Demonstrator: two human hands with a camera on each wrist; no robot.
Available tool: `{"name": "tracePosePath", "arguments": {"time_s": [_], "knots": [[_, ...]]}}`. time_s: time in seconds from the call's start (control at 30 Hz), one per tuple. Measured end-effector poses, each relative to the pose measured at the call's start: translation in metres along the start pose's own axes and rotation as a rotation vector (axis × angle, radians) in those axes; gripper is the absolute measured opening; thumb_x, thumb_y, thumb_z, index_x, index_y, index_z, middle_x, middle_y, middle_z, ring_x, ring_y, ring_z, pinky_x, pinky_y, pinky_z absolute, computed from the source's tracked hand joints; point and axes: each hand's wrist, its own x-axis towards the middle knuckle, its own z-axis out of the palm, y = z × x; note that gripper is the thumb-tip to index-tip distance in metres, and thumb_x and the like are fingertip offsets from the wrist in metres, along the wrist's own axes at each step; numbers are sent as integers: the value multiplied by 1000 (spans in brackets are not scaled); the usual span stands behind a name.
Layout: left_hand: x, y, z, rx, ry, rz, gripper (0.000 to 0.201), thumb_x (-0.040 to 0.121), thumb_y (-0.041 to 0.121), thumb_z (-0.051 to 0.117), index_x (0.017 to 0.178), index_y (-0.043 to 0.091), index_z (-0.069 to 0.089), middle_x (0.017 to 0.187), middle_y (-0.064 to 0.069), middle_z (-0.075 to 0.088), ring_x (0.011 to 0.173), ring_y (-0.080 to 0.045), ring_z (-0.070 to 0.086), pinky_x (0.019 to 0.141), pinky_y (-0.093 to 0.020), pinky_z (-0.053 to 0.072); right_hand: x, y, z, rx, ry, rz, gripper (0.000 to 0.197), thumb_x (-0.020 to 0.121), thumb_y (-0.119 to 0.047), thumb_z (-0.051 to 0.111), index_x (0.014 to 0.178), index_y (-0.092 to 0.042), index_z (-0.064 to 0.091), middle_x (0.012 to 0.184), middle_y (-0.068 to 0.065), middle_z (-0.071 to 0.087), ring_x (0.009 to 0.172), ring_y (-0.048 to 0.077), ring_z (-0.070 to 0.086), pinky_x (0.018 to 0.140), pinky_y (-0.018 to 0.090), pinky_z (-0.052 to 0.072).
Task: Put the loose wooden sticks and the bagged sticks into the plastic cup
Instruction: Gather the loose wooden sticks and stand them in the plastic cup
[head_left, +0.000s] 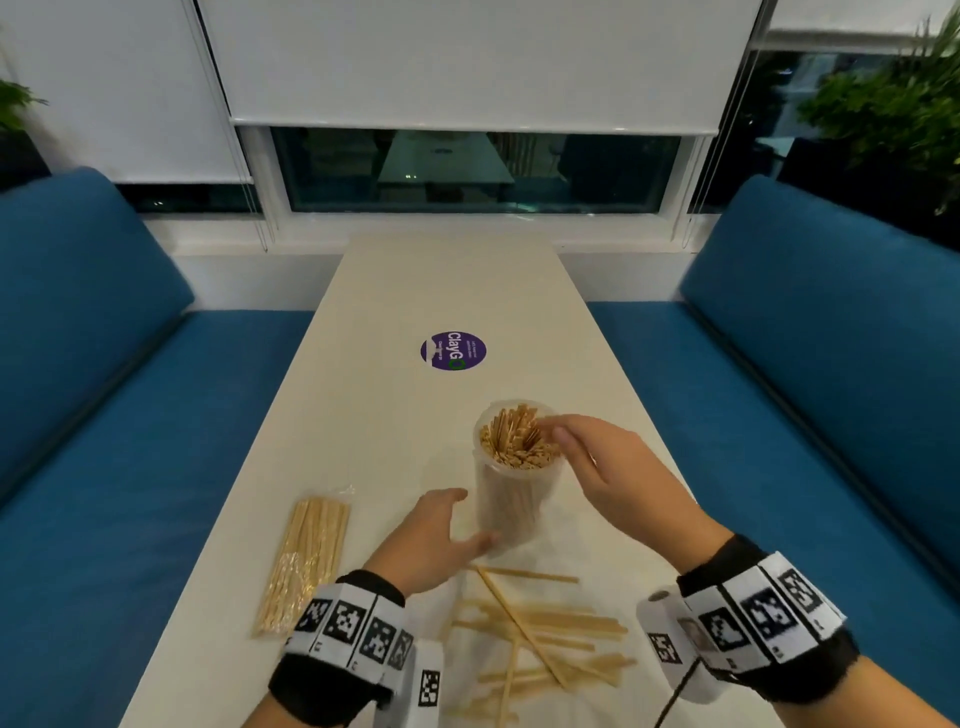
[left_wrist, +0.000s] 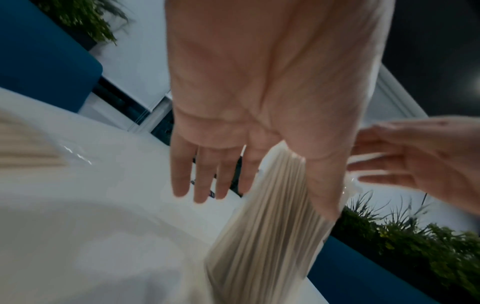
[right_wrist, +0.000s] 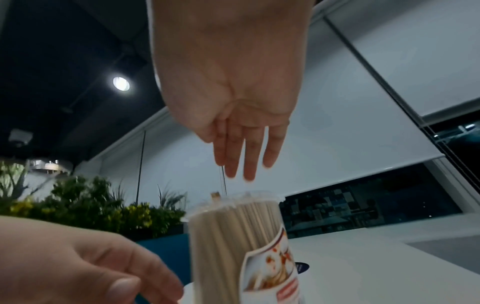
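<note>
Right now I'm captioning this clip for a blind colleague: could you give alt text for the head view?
A clear plastic cup packed with wooden sticks stands on a white table; the right hand hovers open at its rim, the left hand open by its base. Loose sticks lie nearer, a bagged bundle to the left.

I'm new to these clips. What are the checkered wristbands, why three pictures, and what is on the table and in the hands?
No machine here: a person works bare-handed. The checkered bands carry small wrist cameras. One picture comes from a head camera looking down; the other two look along each palm.

On the white table stands a clear plastic cup packed with wooden sticks. The left hand is open beside the cup's base; whether it touches is unclear. The right hand hovers open over the rim, fingers straight, with no grip on anything. A bag of sticks lies to the left, and loose sticks lie scattered near the wrists. A purple sticker sits farther back.
</note>
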Motion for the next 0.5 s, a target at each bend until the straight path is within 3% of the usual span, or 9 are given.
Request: {"name": "tracePosePath", "arguments": {"time_s": [0.07, 0.1, 0.17, 0.27, 0.37, 0.43, 0.5], "knots": [[-22, -13, 0, 55, 36, -35, 65, 86, 49, 55, 139, 19, 34, 145, 2, 35, 131, -14, 38, 104, -25, 33, -32, 0, 1, 16, 27, 46, 28, 98, -27, 39, 115, -23, 60, 95, -18, 63, 89, -4, 58, 83, 12, 44], [-36, -19, 3, 66, 49, -36, 59, 87, 47, 55, 136, 20, 38, 141, 2, 38, 128, -14, 41, 102, -24, 35, -48, 1, 5, 15, 21, 67, 23, 96, -26, 43, 110, -24, 62, 87, -24, 60, 82, -5, 57, 76, 7, 42], [-64, -28, 16, 111, 23, -19, 49, 87, 44, 56, 129, 21, 45, 130, 5, 42, 121, -13, 45, 97, -22, 38, -84, 5, 17, 23, -47, 114, 15, 94, -25, 50, 100, -27, 64, 81, -22, 59, 78, -2, 57, 68, 4, 39], [-105, -42, 41, 176, -104, 4, 37, 85, 42, 61, 115, 21, 54, 111, 7, 43, 107, -9, 49, 90, -19, 41, -136, 10, 41, 10, -290, 161, 10, 91, -30, 55, 86, -39, 56, 82, -16, 60, 78, 7, 56, 66, 8, 38], [-132, -51, 64, 216, -252, 21, 25, 83, 42, 61, 98, 24, 51, 94, 12, 42, 82, -2, 46, 73, -14, 39, -178, 13, 65, -24, -527, 180, 6, 88, -40, 56, 85, -41, 50, 81, -19, 53, 75, 0, 51, 68, 8, 38], [-137, -51, 76, 214, -252, 34, 22, 85, 41, 60, 93, 24, 48, 85, 15, 38, 72, 0, 41, 67, -13, 36, -194, 13, 76, -7, -595, 188, 13, 82, -46, 60, 85, -38, 49, 82, -18, 50, 74, -2, 48, 71, 10, 38], [-135, -48, 86, 225, -163, 48, 22, 87, 40, 57, 93, 22, 48, 81, 15, 38, 71, -2, 40, 68, -17, 36, -199, 8, 84, 2, -631, 178, 21, 79, -47, 63, 86, -35, 47, 84, -18, 46, 76, -1, 46, 73, 14, 39]]}}
